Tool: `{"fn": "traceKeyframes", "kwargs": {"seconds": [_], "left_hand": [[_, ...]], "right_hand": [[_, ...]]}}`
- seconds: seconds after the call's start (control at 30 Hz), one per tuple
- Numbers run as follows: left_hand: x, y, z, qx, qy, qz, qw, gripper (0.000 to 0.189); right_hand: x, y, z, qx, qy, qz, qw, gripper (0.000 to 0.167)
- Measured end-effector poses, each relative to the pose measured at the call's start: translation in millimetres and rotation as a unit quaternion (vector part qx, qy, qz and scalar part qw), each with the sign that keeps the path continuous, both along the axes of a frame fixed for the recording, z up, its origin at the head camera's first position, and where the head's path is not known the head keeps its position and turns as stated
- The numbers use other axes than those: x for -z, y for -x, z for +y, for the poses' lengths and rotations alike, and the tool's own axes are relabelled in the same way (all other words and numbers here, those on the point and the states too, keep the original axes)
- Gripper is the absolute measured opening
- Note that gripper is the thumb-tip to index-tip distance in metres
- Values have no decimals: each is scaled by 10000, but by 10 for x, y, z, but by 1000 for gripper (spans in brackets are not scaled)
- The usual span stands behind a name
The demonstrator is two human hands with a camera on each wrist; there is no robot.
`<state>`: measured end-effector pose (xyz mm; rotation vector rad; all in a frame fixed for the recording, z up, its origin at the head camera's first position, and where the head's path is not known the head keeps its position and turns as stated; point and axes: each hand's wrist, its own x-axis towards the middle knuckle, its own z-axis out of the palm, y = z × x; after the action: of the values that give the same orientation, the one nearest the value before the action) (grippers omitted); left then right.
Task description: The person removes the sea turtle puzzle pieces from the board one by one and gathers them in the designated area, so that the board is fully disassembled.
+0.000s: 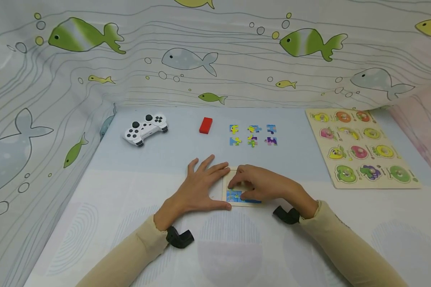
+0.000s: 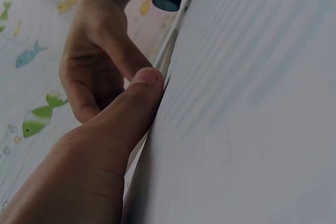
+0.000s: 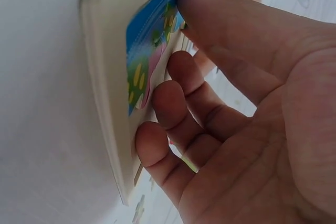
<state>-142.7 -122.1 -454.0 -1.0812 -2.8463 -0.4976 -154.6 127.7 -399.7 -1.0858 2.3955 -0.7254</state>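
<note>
A small wooden puzzle tray lies on the table in front of me, with blue puzzle pieces along its near side. My left hand is spread at the tray's left side, fingertips at the far corner and thumb at the near edge. My right hand reaches over the tray with bent fingers, thumb and index finger pinching a puzzle piece at the near left. In the right wrist view, the thumb touches the printed picture, and the other fingertips are curled beside it. The right hand hides much of the tray's inside.
Several loose puzzle pieces lie in two rows beyond the tray. A red block and a white game controller are farther left. At the right lies a wooden fruit board. A fish-patterned curtain hangs behind.
</note>
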Motion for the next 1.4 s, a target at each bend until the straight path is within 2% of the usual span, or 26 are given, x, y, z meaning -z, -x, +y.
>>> {"fn": "traceKeyframes", "kwargs": {"seconds": [0.23, 0.5, 0.97, 1.4], "left_hand": [[6, 6, 1, 5, 39, 40, 10000, 101], [8, 4, 0, -24, 79, -130, 9999, 104], [-11, 2, 2, -5, 150, -61, 9999, 104], [-24, -6, 4, 16, 92, -77, 9999, 103]], "right_hand": [[5, 5, -4, 20, 22, -71, 10000, 39], [6, 9, -5, -72, 76, -100, 9999, 32], [69, 10, -7, 28, 430, -289, 9987, 27], [125, 10, -18, 102, 473, -341, 9982, 25]]}}
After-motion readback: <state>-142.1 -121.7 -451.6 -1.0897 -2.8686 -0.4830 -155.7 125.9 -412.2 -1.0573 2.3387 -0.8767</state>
